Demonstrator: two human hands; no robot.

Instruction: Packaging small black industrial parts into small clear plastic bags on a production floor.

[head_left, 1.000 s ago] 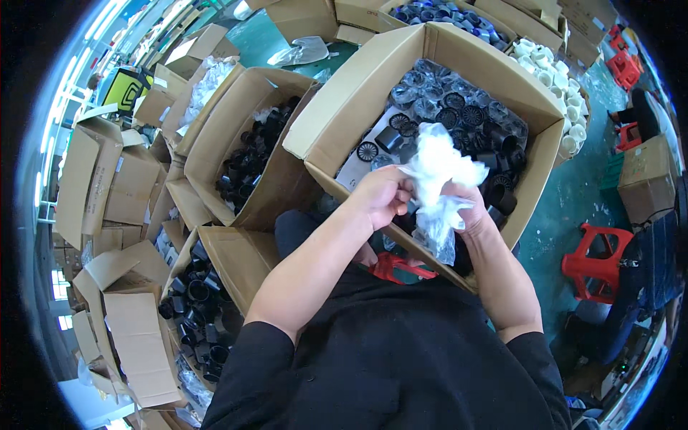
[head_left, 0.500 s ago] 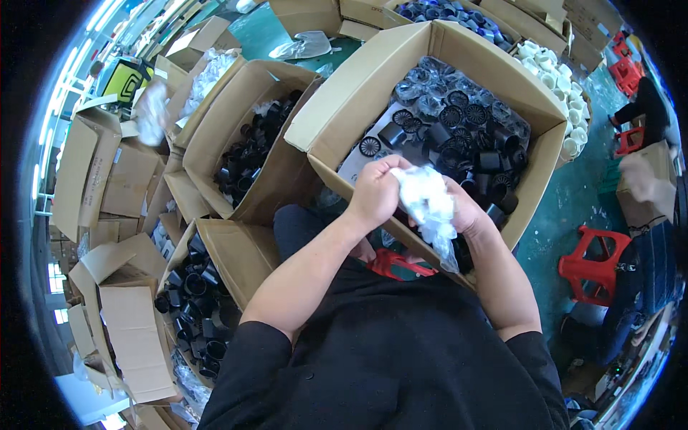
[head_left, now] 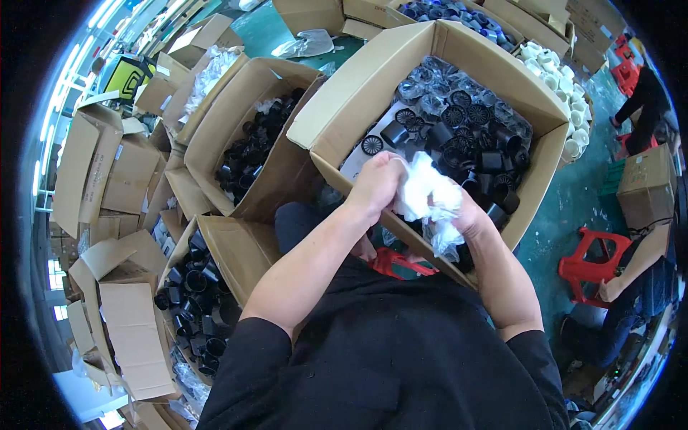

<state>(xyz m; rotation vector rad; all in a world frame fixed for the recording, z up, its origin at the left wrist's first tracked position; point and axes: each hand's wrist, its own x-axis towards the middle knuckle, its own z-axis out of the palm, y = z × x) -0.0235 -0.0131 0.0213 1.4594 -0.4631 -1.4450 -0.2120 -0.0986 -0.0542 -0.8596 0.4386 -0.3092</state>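
Note:
A crumpled white, see-through plastic bag (head_left: pixel 424 188) hangs between my hands, over the near edge of a large open cardboard box (head_left: pixel 335 178). My left hand (head_left: pixel 377 185) pinches the bag's upper left part. Closed on its right side is my right hand (head_left: pixel 469 213), with some fingers hidden behind the plastic. The bag's loose end droops below my right hand. Inside the box lie several black plastic fittings (head_left: pixel 491 162), some cup-shaped and some like slotted round grates. Clear plastic-wrapped pieces (head_left: pixel 432 102) lie at the box's far side.
Open cardboard boxes of black parts stand at my left (head_left: pixel 204 168) and lower left (head_left: pixel 240 247). White cylindrical parts (head_left: pixel 573 100) fill a container at the far right. A red stool (head_left: pixel 593 264) stands at right, beside a seated person's arm (head_left: pixel 638 269).
The bag is spread wider and bunched higher between my hands, its lower tail shorter. At the right, the other person's arm has come down to the red stool.

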